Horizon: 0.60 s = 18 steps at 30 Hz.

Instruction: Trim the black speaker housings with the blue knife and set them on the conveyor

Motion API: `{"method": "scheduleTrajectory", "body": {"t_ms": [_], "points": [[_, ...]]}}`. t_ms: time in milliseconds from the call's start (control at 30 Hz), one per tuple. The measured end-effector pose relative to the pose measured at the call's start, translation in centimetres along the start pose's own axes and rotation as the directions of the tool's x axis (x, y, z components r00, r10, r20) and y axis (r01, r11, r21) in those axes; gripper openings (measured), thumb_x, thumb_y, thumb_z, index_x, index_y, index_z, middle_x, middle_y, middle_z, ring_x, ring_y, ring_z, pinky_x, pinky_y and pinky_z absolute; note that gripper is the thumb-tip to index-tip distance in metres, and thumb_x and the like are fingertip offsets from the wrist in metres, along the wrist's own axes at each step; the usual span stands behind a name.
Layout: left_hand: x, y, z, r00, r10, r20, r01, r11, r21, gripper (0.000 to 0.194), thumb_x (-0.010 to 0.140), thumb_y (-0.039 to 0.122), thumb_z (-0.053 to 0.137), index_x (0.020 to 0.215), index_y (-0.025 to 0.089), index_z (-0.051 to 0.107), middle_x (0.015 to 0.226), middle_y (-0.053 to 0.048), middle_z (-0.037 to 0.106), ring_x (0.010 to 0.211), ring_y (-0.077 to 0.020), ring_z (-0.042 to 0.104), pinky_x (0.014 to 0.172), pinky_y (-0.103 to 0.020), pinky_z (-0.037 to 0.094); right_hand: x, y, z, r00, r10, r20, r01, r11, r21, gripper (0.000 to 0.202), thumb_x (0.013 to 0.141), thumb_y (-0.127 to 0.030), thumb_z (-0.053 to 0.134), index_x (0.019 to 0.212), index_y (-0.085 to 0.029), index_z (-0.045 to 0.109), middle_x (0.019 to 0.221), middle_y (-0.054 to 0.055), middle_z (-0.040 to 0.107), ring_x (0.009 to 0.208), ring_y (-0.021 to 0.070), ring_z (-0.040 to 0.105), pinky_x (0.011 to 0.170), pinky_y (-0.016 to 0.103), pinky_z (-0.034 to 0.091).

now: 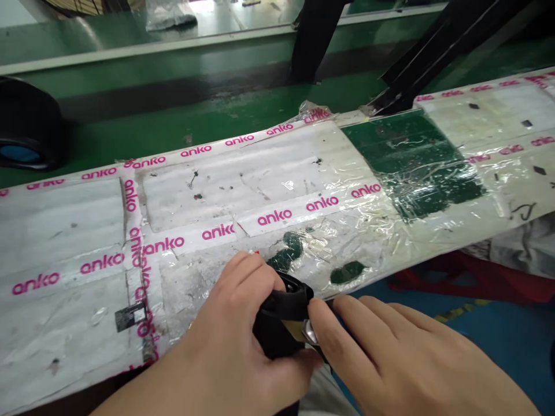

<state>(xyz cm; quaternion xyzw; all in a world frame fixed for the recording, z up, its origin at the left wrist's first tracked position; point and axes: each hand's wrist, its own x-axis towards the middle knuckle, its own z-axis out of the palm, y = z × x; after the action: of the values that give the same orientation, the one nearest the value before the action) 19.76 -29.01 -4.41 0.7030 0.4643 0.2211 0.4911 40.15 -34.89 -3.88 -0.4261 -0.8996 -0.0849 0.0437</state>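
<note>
At the upper left of the frame I see a black rounded object (32, 121) with a blue patch. The tabletop (243, 193), covered in sheeting and pink-lettered tape, crosses the frame. At lower centre, the left hand (243, 318) is wrapped around a black part (275, 329). Just right, the right hand (390, 346) pinches a metal piece (309, 332) against it, the grip partly hidden. A red item (472, 277) lies at right, below the tabletop.

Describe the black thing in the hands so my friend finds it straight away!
Find the long table with pink "anko" lettering. Over its near edge, the left hand grips the black thing. Unlike the black-and-blue object at far left, it's held.
</note>
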Motion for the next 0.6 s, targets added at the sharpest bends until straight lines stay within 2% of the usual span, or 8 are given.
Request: {"method": "scheduleTrajectory", "body": {"t_ms": [133,333,467,533,600], "points": [[0.1,0.1,0.1,1.0,-0.003,-0.008,0.003,0.999,0.036,0.031,0.061,0.013,0.071,0.071,0.025,0.045,0.079,-0.001,0.056,0.083,-0.0255,0.057,0.073,-0.041,0.048,0.4,-0.2,-0.1,1.0,0.018,0.01,-0.017,0.998,-0.067,0.03,0.09,-0.008,0.056,0.118,-0.015,0.056,0.078,0.004,0.064,0.057,0.0226,0.059,0.054,0.038,0.044],[0.2,0.1,0.3,1.0,0.02,0.016,-0.022,0.994,0.109,0.025,0.066,0.015,0.067,0.075,0.025,0.046,0.082,-0.002,0.058,0.085,-0.0274,0.059,0.074,-0.042,0.048,1.0,0.2,-0.9,0.992,0.032,0.122,-0.031,0.999,-0.015,0.038,0.074,-0.012,0.059,0.112,-0.019,0.058,0.071,0.001,0.059,0.048,0.0215,0.055,0.046,0.036,0.038],[0.6,0.2,0.3,0.999,0.045,0.028,-0.049,0.982,0.182,0.022,0.072,0.018,0.067,0.079,0.025,0.048,0.083,-0.002,0.058,0.082,-0.0262,0.058,0.07,-0.039,0.045,2.4,0.6,-2.3,0.978,0.051,0.201,-0.061,0.997,0.04,0.03,0.061,-0.016,0.063,0.088,-0.027,0.055,0.062,0.0,0.055,0.04,0.0222,0.051,0.041,0.037,0.023],[0.8,0.1,0.3,0.998,0.045,0.045,-0.053,0.979,0.198,0.024,0.074,0.022,0.069,0.077,0.025,0.046,0.081,-0.001,0.057,0.08,-0.0251,0.057,0.068,-0.038,0.044,2.9,1.1,-2.9,0.981,0.031,0.191,-0.048,0.995,0.084,0.031,0.056,-0.014,0.062,0.081,-0.029,0.051,0.058,-0.003,0.051,0.036,0.0201,0.046,0.041,0.038,0.018],[0.8,0.0,0.2,0.998,0.038,0.052,-0.048,0.978,0.201,0.028,0.075,0.025,0.071,0.075,0.026,0.043,0.079,0.0,0.056,0.077,-0.0241,0.055,0.067,-0.038,0.043,2.6,1.7,-3.5,0.988,-0.005,0.157,-0.014,0.992,0.122,0.032,0.056,-0.013,0.061,0.083,-0.029,0.051,0.057,-0.006,0.051,0.035,0.0178,0.045,0.04,0.038,0.02]]}}
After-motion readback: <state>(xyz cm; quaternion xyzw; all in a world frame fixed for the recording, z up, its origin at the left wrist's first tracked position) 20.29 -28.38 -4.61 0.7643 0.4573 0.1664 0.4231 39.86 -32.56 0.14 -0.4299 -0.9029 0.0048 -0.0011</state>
